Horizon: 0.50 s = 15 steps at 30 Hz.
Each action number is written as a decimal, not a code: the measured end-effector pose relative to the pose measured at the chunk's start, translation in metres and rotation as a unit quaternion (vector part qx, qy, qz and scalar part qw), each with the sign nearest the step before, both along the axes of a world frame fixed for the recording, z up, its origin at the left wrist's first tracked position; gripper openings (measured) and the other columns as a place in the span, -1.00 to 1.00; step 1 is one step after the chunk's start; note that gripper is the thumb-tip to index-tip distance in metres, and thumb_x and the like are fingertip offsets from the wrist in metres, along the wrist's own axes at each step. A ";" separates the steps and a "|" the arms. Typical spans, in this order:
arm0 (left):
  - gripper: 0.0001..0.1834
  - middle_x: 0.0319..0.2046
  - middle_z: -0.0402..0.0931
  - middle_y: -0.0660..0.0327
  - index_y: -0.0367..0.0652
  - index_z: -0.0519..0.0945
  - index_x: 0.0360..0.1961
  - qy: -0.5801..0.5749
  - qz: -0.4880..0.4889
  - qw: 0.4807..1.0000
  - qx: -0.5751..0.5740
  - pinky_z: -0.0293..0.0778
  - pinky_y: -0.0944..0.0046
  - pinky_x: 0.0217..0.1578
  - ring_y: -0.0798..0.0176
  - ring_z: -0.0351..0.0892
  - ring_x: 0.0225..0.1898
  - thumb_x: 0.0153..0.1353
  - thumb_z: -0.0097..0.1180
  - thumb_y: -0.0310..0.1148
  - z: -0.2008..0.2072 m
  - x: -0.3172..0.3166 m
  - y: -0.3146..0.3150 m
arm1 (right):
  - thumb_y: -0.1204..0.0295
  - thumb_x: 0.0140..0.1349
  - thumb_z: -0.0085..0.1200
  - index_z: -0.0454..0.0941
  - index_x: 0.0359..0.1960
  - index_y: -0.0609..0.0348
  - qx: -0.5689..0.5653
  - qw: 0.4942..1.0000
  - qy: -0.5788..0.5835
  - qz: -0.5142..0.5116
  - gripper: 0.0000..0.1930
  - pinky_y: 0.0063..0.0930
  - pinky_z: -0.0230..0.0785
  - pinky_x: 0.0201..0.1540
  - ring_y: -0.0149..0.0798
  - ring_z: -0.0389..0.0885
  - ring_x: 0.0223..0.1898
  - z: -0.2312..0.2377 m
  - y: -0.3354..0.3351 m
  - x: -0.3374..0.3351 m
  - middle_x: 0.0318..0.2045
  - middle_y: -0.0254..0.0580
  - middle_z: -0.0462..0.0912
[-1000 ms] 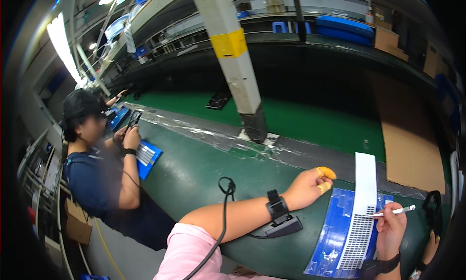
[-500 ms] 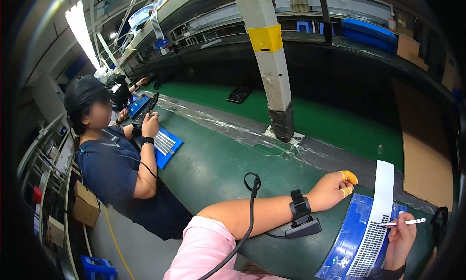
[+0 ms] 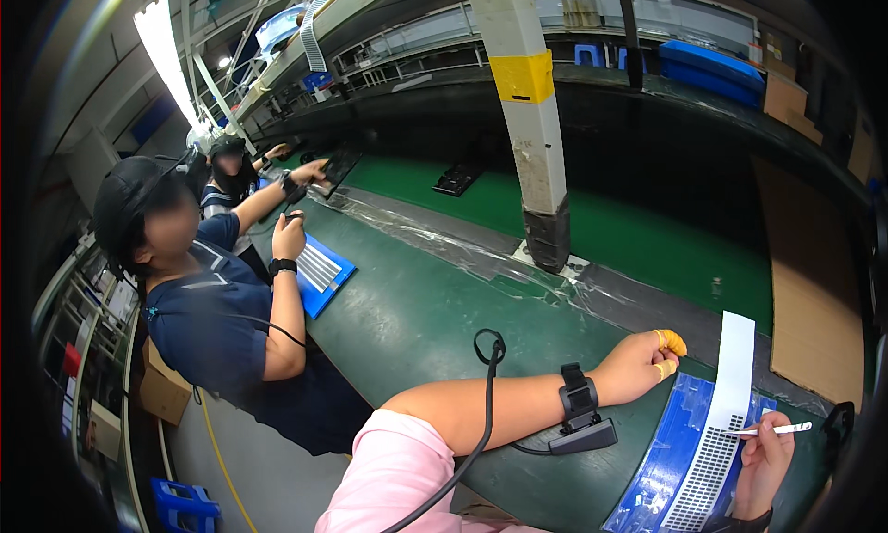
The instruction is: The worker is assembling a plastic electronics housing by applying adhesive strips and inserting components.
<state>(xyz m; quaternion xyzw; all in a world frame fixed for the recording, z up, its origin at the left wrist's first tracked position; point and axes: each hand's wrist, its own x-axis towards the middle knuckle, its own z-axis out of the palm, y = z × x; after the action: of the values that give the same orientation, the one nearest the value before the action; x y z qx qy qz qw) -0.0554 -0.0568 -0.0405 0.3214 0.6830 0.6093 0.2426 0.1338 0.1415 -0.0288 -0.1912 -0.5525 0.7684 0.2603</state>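
In my right hand (image 3: 764,459) is a pair of white tweezers (image 3: 786,429). Their tips lie at a long white label strip (image 3: 735,362) with rows of small black pieces, spread over a blue board (image 3: 647,454) at the lower right. Yellow finger covers wrap fingertips of my left hand (image 3: 638,365), which is curled closed just beyond the board's upper left corner. Whatever its fingers hold, if anything, is too small or hidden to make out. A black strap with a dark box (image 3: 585,436) sits on my left wrist.
A co-worker (image 3: 208,283) works at the left beside another blue board (image 3: 328,274) bearing pale strips. A second person sits farther back. Beyond the bench edge runs a green belt (image 3: 629,265) with a dark flat panel (image 3: 458,177). A post (image 3: 532,145) and cardboard (image 3: 814,293) stand nearby.
The co-worker has reached one arm out toward the belt, a dark flat panel at that hand. My hands have hardly moved; the tweezers remain at the strip. The view has shifted slightly.
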 end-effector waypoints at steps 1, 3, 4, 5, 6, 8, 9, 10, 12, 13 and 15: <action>-0.78 -0.39 0.45 0.30 -0.28 0.46 -0.17 0.001 -0.001 1.000 0.003 0.34 0.51 -0.31 0.53 0.35 -0.42 0.12 -0.01 -0.54 -0.001 0.000 0.000 | 0.48 0.22 -0.08 0.38 -0.33 0.21 -0.003 1.000 0.007 -0.004 -0.93 -0.82 0.05 -0.72 -0.61 0.29 -0.72 -0.001 0.000 0.000 -0.61 -0.22 0.50; -0.78 -0.39 0.45 0.29 -0.28 0.46 -0.17 0.001 -0.001 1.000 0.000 0.34 0.51 -0.31 0.53 0.36 -0.42 0.12 -0.01 -0.54 -0.002 0.000 0.000 | 0.48 0.22 -0.08 0.38 -0.33 0.21 -0.005 1.000 0.005 -0.006 -0.93 -0.82 0.06 -0.72 -0.61 0.29 -0.72 -0.001 -0.001 0.000 -0.61 -0.22 0.50; -0.78 -0.39 0.45 0.29 -0.28 0.45 -0.17 0.000 -0.002 1.000 -0.001 0.34 0.51 -0.31 0.52 0.36 -0.42 0.12 -0.01 -0.54 -0.002 0.000 0.000 | 0.48 0.22 -0.08 0.38 -0.33 0.21 -0.005 1.000 0.003 -0.009 -0.93 -0.82 0.06 -0.72 -0.61 0.29 -0.72 0.000 -0.001 0.000 -0.61 -0.22 0.51; -0.78 -0.39 0.45 0.29 -0.28 0.45 -0.17 0.000 -0.002 1.000 -0.001 0.34 0.51 -0.31 0.52 0.36 -0.42 0.12 -0.01 -0.54 -0.002 0.000 0.000 | 0.48 0.22 -0.08 0.38 -0.33 0.21 -0.004 1.000 0.003 -0.009 -0.93 -0.82 0.06 -0.72 -0.61 0.29 -0.72 0.000 -0.001 0.000 -0.61 -0.22 0.51; -0.78 -0.39 0.45 0.29 -0.28 0.45 -0.17 -0.001 -0.003 1.000 0.001 0.34 0.51 -0.31 0.52 0.36 -0.42 0.12 -0.01 -0.54 -0.003 0.000 0.000 | 0.48 0.22 -0.08 0.38 -0.33 0.21 -0.004 1.000 0.001 -0.009 -0.93 -0.82 0.06 -0.72 -0.61 0.29 -0.72 0.000 0.000 0.000 -0.61 -0.22 0.51; -0.78 -0.39 0.45 0.29 -0.28 0.45 -0.17 0.002 -0.003 1.000 0.000 0.34 0.51 -0.30 0.52 0.36 -0.42 0.12 -0.01 -0.54 0.000 0.000 0.001 | 0.48 0.22 -0.08 0.38 -0.33 0.21 -0.005 1.000 0.002 -0.009 -0.93 -0.82 0.05 -0.72 -0.61 0.29 -0.72 -0.001 0.001 0.001 -0.61 -0.22 0.51; -0.78 -0.39 0.45 0.29 -0.28 0.45 -0.17 0.000 -0.004 1.000 -0.003 0.34 0.51 -0.30 0.52 0.36 -0.41 0.12 -0.01 -0.54 0.002 0.001 0.001 | 0.47 0.22 -0.08 0.38 -0.33 0.21 -0.002 1.000 0.003 -0.008 -0.93 -0.83 0.05 -0.72 -0.61 0.29 -0.73 -0.002 0.002 0.001 -0.61 -0.22 0.51; -0.78 -0.40 0.45 0.29 -0.28 0.45 -0.17 -0.002 -0.005 1.000 -0.007 0.34 0.51 -0.31 0.52 0.36 -0.41 0.12 -0.01 -0.54 0.003 0.001 0.000 | 0.47 0.22 -0.08 0.39 -0.33 0.20 0.001 1.000 0.004 -0.008 -0.93 -0.83 0.05 -0.73 -0.61 0.28 -0.73 -0.003 0.002 0.001 -0.61 -0.22 0.51; -0.78 -0.40 0.45 0.30 -0.29 0.45 -0.17 0.003 -0.003 1.000 -0.005 0.34 0.51 -0.31 0.52 0.36 -0.42 0.12 -0.01 -0.54 0.001 -0.001 0.000 | 0.47 0.22 -0.08 0.39 -0.33 0.20 0.000 1.000 0.002 -0.010 -0.93 -0.83 0.05 -0.73 -0.61 0.28 -0.73 -0.002 0.001 -0.001 -0.61 -0.21 0.51; -0.78 -0.40 0.44 0.30 -0.29 0.45 -0.17 0.006 -0.004 1.000 -0.001 0.34 0.51 -0.31 0.53 0.35 -0.42 0.12 -0.01 -0.54 0.000 -0.001 0.000 | 0.47 0.21 -0.07 0.39 -0.33 0.20 0.000 1.000 -0.001 -0.015 -0.93 -0.83 0.04 -0.73 -0.61 0.28 -0.73 -0.001 0.000 -0.002 -0.61 -0.21 0.51; -0.78 -0.40 0.44 0.30 -0.30 0.45 -0.17 -0.001 -0.003 1.000 0.001 0.34 0.51 -0.32 0.53 0.35 -0.42 0.12 -0.02 -0.54 0.001 -0.001 0.001 | 0.47 0.21 -0.07 0.39 -0.33 0.20 0.000 1.000 0.000 -0.013 -0.93 -0.82 0.04 -0.74 -0.61 0.28 -0.73 -0.002 0.002 -0.003 -0.62 -0.21 0.51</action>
<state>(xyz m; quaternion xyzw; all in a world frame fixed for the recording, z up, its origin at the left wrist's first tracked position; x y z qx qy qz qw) -0.0569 -0.0563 -0.0398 0.3233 0.6811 0.6097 0.2448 0.1309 0.1432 -0.0310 -0.1986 -0.5498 0.7651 0.2698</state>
